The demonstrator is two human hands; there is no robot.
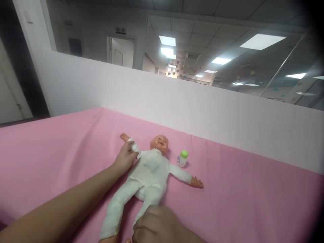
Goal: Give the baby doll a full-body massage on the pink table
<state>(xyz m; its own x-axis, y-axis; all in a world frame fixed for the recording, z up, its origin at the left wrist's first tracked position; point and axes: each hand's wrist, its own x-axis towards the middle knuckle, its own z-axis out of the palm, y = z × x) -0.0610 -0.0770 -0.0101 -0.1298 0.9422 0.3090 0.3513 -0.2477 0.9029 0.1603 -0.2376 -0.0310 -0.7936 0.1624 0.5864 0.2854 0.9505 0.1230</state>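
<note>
A baby doll in a white cloth suit lies on its back, its head toward the white wall and its arms spread out. My left hand grips the doll's arm on the left of the view, with thumb and fingers on either side of the sleeve. Near the bottom edge, my right hand is curled around the doll's lower leg on the right of the view; its fingertips are partly hidden. Beside the doll's head and other arm stands a small clear bottle with a green cap, apart from both hands.
A pink sheet covers the surface under the doll. Behind it runs a low white wall with a glass panel above. A doorway and lit ceiling panels show beyond the glass.
</note>
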